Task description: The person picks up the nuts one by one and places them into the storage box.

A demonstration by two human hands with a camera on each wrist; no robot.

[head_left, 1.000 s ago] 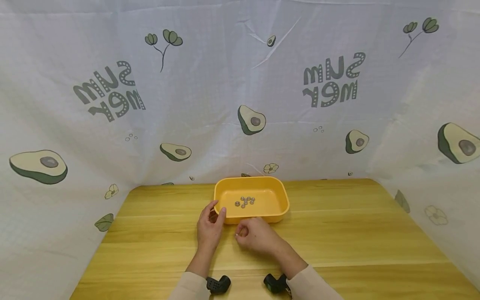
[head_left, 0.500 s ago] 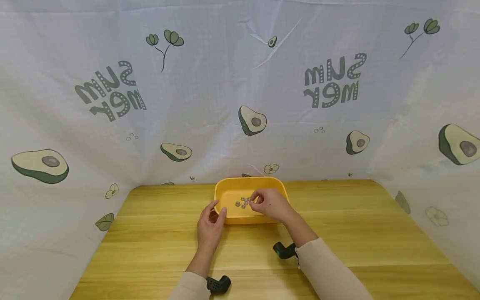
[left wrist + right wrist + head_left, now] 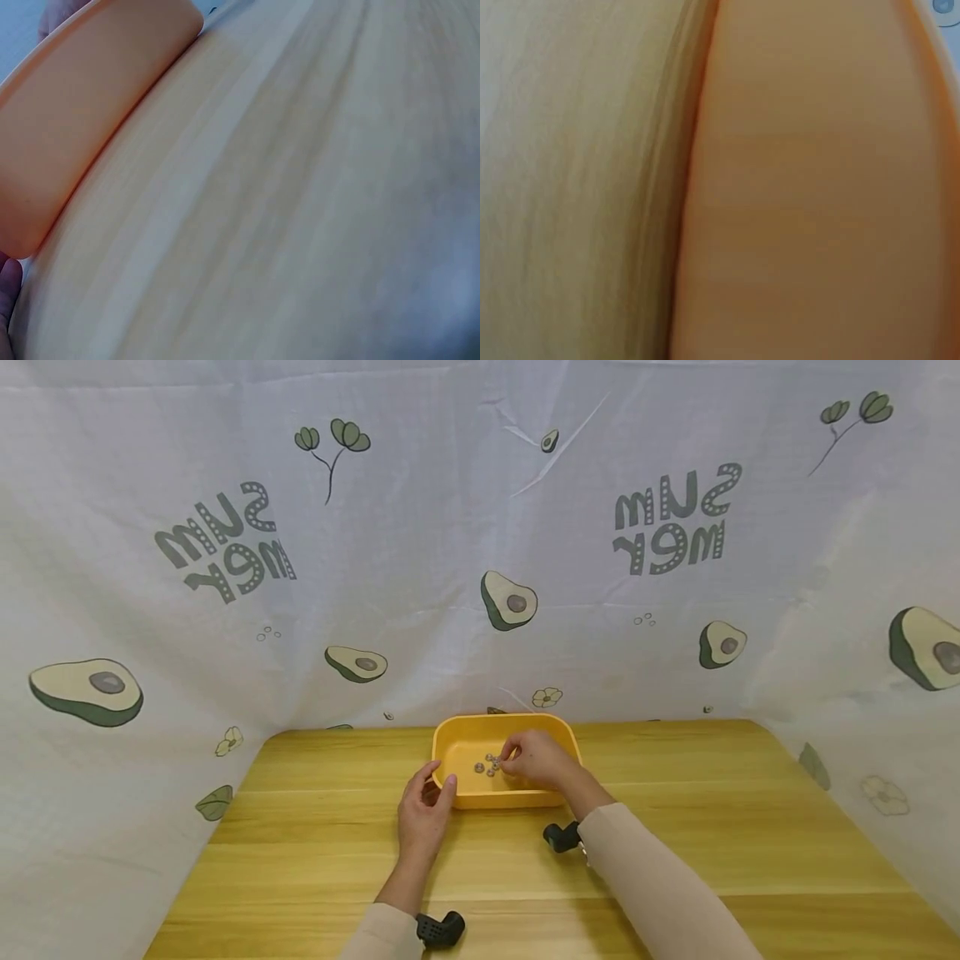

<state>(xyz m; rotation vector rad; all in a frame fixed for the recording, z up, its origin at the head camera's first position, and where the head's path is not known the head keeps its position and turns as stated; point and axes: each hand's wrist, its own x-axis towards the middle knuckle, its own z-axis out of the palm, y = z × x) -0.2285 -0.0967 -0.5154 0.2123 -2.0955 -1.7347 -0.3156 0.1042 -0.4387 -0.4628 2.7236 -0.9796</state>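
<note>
A yellow plastic tray (image 3: 465, 801) stands near the back of the table, with several small silver metal nuts (image 3: 479, 768) on its floor. My left hand (image 3: 422, 817) holds the tray's front left corner, thumb at the front rim and fingers along the left side. Over the tray, my right hand (image 3: 542, 758) has thumb and forefinger pinched together at the right end of the nuts, on a small metal nut mostly covered by the fingertips. Only the tray's outer wall (image 3: 817, 187) and the table fill the right wrist view. In the left wrist view a fingertip (image 3: 9, 281) touches the tray's corner.
The wooden table (image 3: 337, 860) runs back to a white cloth (image 3: 420, 527) printed with avocados, which hangs behind and at both sides. Black wrist devices (image 3: 441, 930) sit below the sleeves on both arms.
My right hand has moved from in front of the tray, up over its front rim, and down to the nuts inside. My left hand has stayed on the corner.
</note>
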